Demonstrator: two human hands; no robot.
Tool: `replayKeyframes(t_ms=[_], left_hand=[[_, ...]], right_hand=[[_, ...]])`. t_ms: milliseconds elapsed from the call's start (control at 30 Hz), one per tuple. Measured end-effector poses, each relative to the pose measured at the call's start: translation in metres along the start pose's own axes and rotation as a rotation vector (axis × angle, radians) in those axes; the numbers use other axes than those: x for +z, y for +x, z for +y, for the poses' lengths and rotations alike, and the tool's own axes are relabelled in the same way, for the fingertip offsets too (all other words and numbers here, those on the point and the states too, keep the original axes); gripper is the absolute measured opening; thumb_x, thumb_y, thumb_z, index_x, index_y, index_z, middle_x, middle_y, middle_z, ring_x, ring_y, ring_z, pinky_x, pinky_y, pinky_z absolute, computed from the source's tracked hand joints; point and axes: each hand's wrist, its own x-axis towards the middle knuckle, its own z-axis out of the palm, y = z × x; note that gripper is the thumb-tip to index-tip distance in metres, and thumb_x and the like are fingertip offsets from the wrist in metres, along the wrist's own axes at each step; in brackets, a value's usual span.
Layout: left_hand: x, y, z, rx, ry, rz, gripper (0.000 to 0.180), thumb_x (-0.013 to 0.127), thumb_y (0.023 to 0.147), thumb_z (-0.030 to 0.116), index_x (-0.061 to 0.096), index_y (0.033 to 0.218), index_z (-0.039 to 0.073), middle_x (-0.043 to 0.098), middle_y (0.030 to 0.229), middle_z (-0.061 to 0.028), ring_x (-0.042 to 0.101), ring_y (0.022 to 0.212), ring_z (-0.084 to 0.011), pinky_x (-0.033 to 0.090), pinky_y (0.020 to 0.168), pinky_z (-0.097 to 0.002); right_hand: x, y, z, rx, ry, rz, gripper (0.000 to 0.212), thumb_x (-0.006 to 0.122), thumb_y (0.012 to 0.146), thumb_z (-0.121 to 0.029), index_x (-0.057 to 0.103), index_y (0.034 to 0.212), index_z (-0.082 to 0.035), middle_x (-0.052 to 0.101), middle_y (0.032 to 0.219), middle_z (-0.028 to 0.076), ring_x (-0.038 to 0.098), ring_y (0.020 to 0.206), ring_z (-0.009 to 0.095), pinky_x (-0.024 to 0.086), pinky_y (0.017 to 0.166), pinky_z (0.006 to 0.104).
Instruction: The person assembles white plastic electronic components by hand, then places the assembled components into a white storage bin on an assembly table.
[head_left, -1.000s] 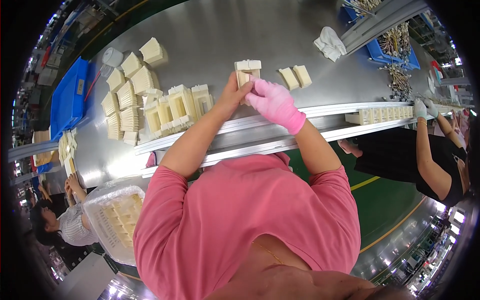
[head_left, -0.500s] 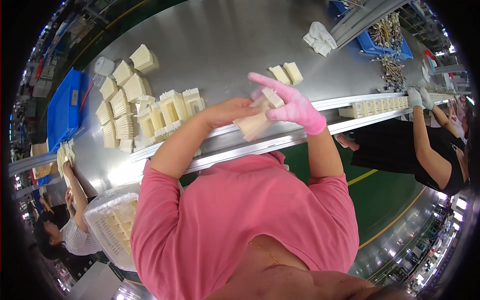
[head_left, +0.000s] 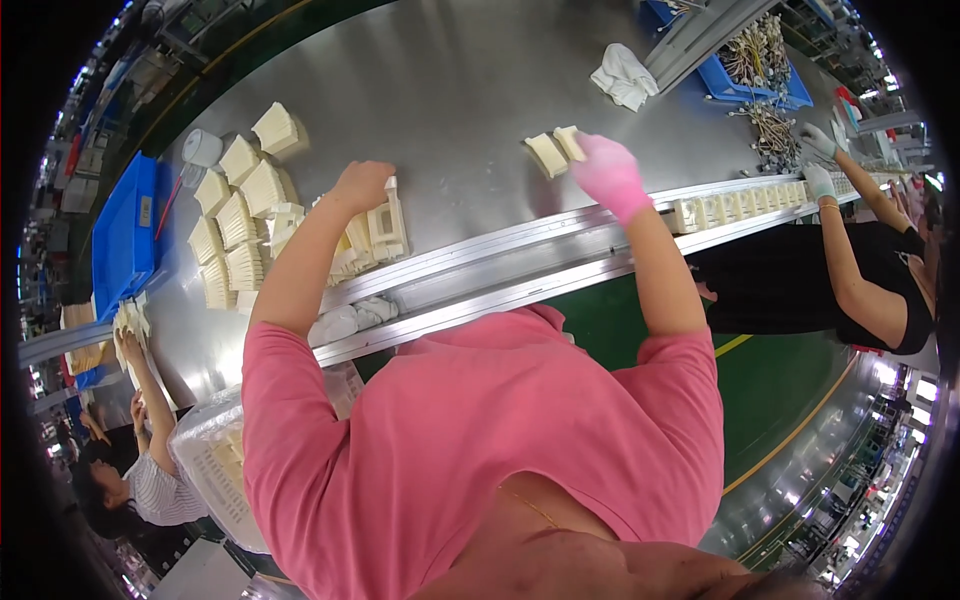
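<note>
My bare left hand (head_left: 362, 187) reaches to the left side of the bench, its fingers curled over the top edge of a cream plastic frame (head_left: 388, 226). That frame stands at the right end of a row of similar pieces. My right hand (head_left: 606, 168), in a pink and white glove, is over the bench at the right. It touches or covers the edge of one cream block (head_left: 569, 142). A second cream block (head_left: 547, 156) lies just left of it. The gloved fingers are blurred and partly hidden, so their grip does not show.
Stacks of ribbed cream parts (head_left: 262, 188) stand at the left, near a blue tray (head_left: 126, 225). A metal rail (head_left: 470, 238) runs along the front edge, with cream housings (head_left: 745, 207) farther right. A white cloth (head_left: 624, 77) lies at the back. Co-workers sit on both sides.
My hands have moved apart, and the cream piece between them is no longer there. The left went left to the row of frames; the right went right to the two blocks.
</note>
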Motion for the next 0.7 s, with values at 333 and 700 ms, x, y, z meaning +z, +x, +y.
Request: replayKeyframes(t_ms=[333, 700], left_hand=[[-0.055, -0.017, 0.088, 0.095, -1.165, 0.520, 0.037, 0.045, 0.067, -0.008, 0.049, 0.100, 0.008, 0.049, 0.092, -0.0062, 0.050, 0.084, -0.0167, 0.042, 0.073, -0.0261], [-0.009, -0.007, 0.105, -0.366, -1.685, 0.192, 0.021, 0.046, 0.085, 0.021, 0.053, 0.080, 0.002, 0.051, 0.063, -0.0035, 0.048, 0.056, -0.0107, 0.037, 0.046, -0.0230]], right_hand=[[0.099, 0.066, -0.016, 0.057, -0.451, -0.263, 0.021, 0.051, 0.078, -0.021, 0.057, 0.089, -0.003, 0.063, 0.087, 0.011, 0.060, 0.089, 0.025, 0.046, 0.076, 0.0341], [-0.015, 0.014, -0.063, 0.029, 1.107, -0.615, 0.020, 0.059, 0.074, -0.023, 0.059, 0.084, -0.005, 0.050, 0.063, -0.003, 0.040, 0.053, 0.003, 0.032, 0.048, 0.0175]])
